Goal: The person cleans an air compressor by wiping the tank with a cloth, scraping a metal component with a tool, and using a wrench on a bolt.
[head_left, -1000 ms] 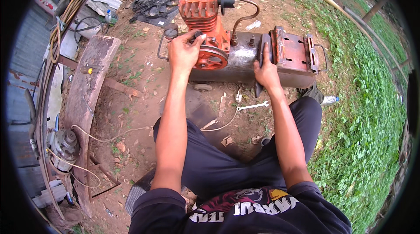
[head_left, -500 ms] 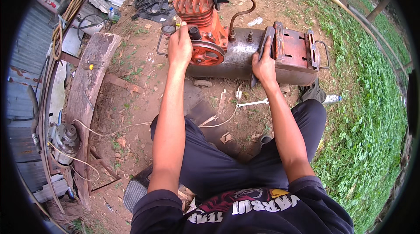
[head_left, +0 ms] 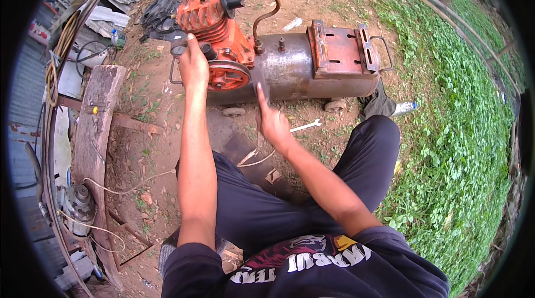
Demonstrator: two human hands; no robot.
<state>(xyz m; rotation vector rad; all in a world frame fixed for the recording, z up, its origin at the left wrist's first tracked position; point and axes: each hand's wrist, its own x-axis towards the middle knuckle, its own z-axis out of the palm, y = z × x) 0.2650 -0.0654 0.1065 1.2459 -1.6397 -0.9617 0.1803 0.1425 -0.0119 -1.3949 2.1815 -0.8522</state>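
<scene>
"Steadying something, is it, this left hand (head_left: 194,69)?"

"I cannot tell; it is half-curled left of the pulley wheel (head_left: 229,76), thumb up, its grip hidden. The right hand (head_left: 275,126) is closed on a blurred, dark flat bar (head_left: 259,79), just right of the wheel."

"Which step?"

"Perhaps positioning the bar; next needs careful alignment. Rightward lies the compressor tank (head_left: 287,59)."
</scene>
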